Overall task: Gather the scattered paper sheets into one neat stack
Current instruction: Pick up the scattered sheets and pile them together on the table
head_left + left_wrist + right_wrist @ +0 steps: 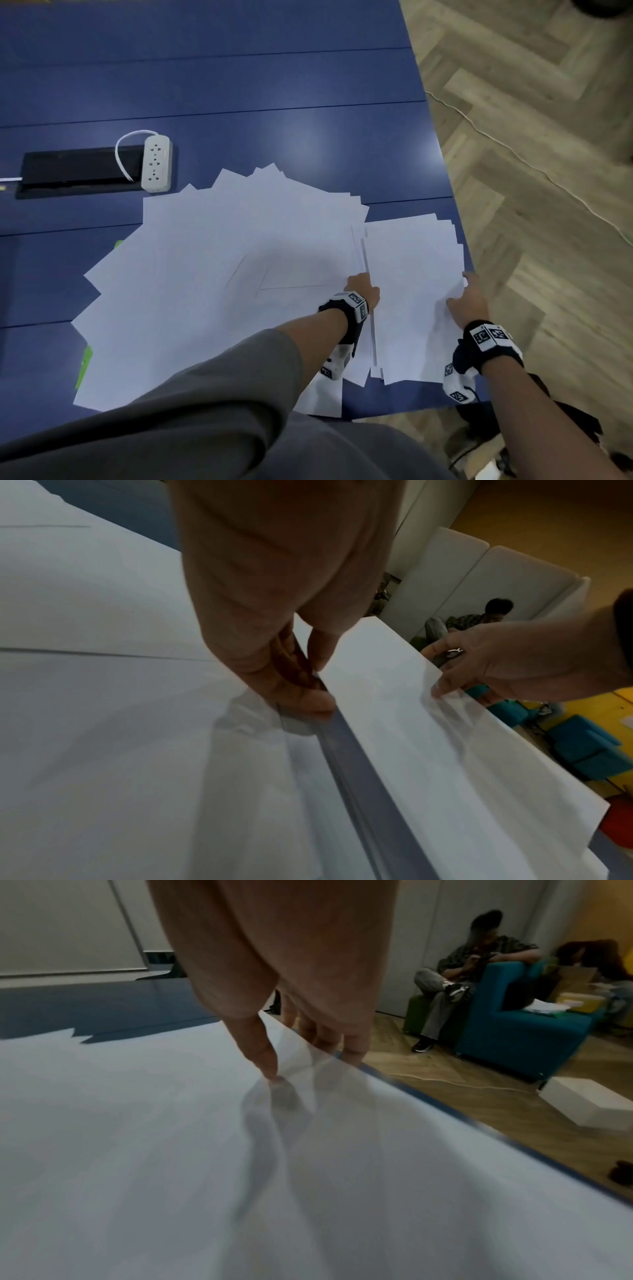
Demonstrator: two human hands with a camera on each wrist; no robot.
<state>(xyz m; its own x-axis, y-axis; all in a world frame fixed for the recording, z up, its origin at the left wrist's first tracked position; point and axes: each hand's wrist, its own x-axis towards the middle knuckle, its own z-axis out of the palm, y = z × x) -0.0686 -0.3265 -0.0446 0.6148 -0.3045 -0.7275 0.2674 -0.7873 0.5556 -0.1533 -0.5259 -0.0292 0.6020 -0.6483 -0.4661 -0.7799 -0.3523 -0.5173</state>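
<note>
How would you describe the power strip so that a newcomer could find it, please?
On the blue table, look left to the black recessed panel. The white power strip lies at its right end, beyond the fanned paper, the only thing with a cord.

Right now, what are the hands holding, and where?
Both hold the gathered stack: left hand pinches its left edge, right hand pinches its right edge, thumb on top.

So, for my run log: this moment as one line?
left hand grips gathered stack left edge | right hand pinches right edge | fanned sheets remain
</note>
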